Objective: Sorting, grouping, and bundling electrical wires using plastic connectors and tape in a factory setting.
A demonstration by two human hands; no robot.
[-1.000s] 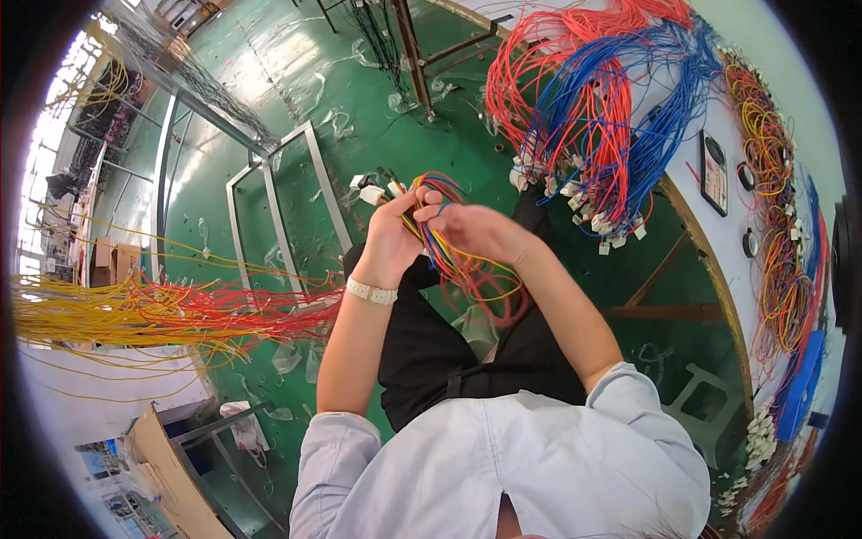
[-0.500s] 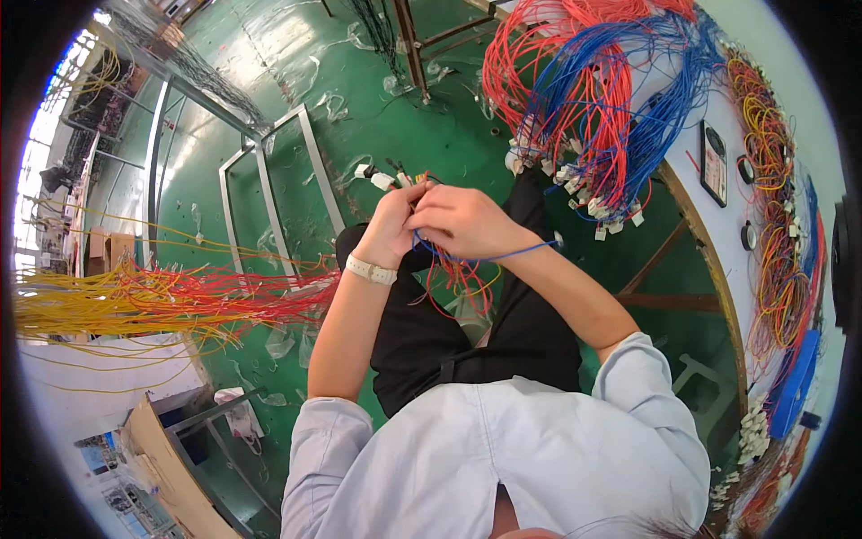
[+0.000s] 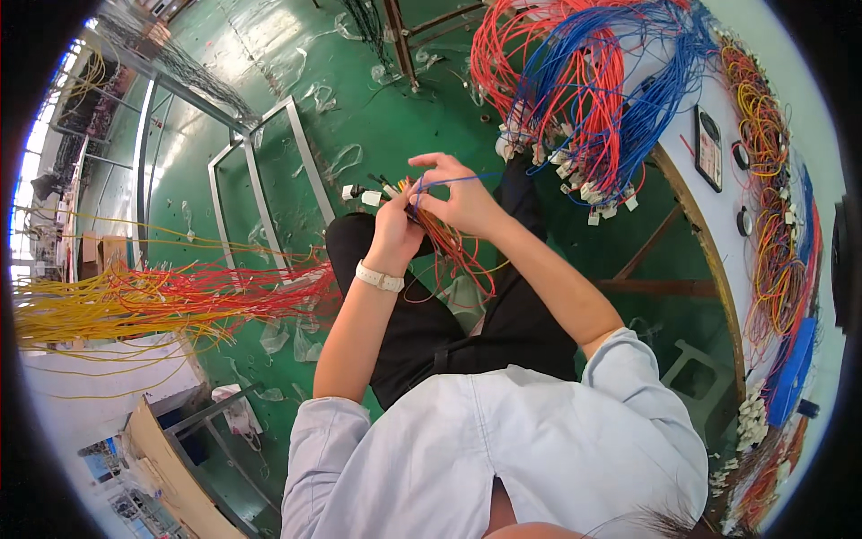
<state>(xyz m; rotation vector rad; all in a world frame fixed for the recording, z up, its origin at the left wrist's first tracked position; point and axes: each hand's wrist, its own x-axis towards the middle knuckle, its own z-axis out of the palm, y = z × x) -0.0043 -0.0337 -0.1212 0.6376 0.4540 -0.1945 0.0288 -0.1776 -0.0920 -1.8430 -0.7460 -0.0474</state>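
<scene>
My left hand (image 3: 395, 235), with a pale watch on its wrist, is closed around a bundle of thin wires (image 3: 449, 254), mostly red and orange, above my lap. White connectors (image 3: 370, 198) and dark wire ends stick out beyond its fingers. My right hand (image 3: 469, 205) touches the bundle from the right, thumb side toward the left fingertips. A blue wire (image 3: 476, 178) runs from the bundle across its fingers, and the hand appears to grip it. One right finger is raised and stretched out; the exact pinch point is partly hidden.
Red and blue wires (image 3: 620, 99) with white connectors hang off the table (image 3: 669, 144) on the right. A dark-framed device (image 3: 708, 148) and a long wire bundle (image 3: 763, 189) lie there. Yellow and red wires (image 3: 180, 301) stretch along my left. A metal frame (image 3: 256, 180) stands on the green floor.
My right hand has opened up from the left hand, one finger now raised. The blue wire, earlier trailing over the right forearm, now crosses the right fingers.
</scene>
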